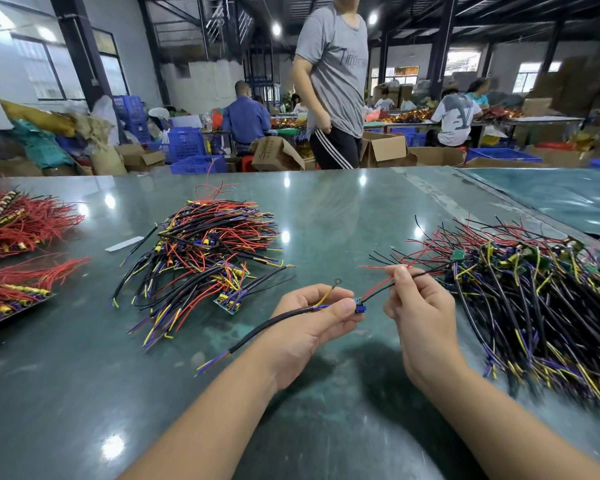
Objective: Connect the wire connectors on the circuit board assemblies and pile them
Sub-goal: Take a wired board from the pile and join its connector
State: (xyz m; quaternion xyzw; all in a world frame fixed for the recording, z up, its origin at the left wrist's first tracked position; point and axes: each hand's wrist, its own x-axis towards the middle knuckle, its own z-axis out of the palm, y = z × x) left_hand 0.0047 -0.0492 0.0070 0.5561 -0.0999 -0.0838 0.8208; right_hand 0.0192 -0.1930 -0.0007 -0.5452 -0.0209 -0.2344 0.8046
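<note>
Pinching the small circuit board [358, 304], the left hand [314, 320] faces the right hand [417, 306], whose grip holds its red and black wires [378, 292].

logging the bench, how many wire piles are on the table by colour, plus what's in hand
Mostly red piles: 2, the upper and the lower, both at far left.
Mixed black, red, yellow and purple piles: 2, the middle and the right.
Assemblies in hand: 1, held by the left hand and right hand.
Total: 5
</note>
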